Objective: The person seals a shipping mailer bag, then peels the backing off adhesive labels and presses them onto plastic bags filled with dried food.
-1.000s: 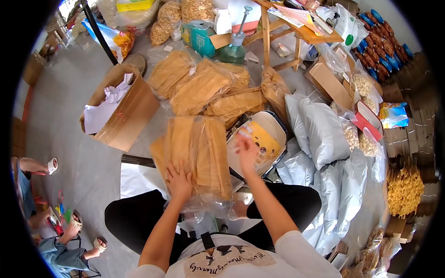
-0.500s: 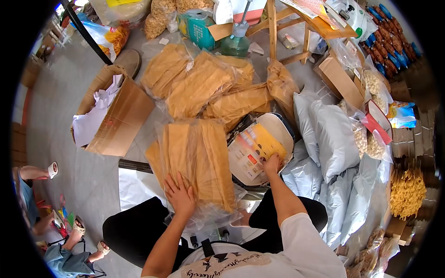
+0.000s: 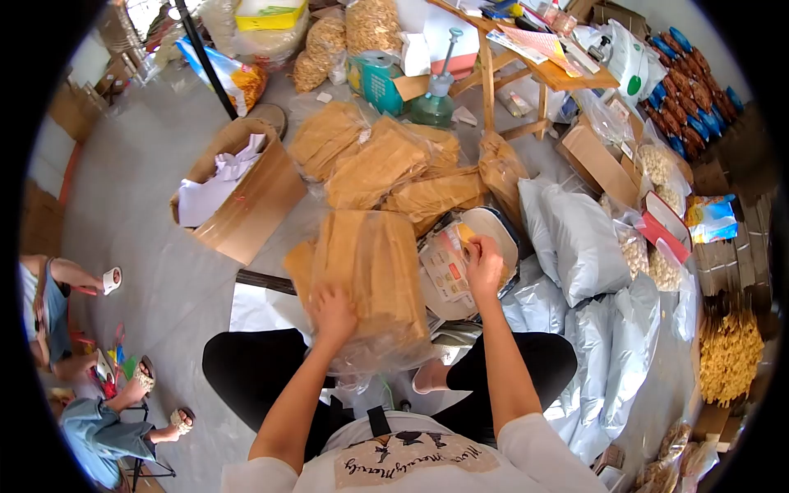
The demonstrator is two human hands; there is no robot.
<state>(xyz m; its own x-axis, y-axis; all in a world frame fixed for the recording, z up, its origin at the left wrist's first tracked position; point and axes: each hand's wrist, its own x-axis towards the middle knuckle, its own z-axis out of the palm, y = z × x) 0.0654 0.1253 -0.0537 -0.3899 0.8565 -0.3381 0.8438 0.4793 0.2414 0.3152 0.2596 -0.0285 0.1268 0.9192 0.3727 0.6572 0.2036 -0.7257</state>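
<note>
My left hand (image 3: 331,314) rests on a clear plastic bag packed with flat tan-yellow sheets (image 3: 370,271), its fingers lying across the near left part. This bag lies in front of my knees, and what the sheets are made of I cannot tell. To its right is an open container with a pale rim (image 3: 491,222), holding a printed white and yellow packet (image 3: 445,267). My right hand (image 3: 486,267) is over this container with thumb and fingers pinched together. Whatever is between those fingertips is too small to make out.
More bags of tan sheets (image 3: 378,160) lie ahead. A cardboard box with white paper (image 3: 267,201) stands left, grey plastic parcels (image 3: 579,238) are piled right. Behind are a green pump bottle (image 3: 431,107) and wooden table (image 3: 575,78). Another person's legs (image 3: 107,419) show at left.
My right hand has lifted from the container's contents and its fingers have come together. My left hand stays on the bag, its fingers less spread. The camera view has shifted.
</note>
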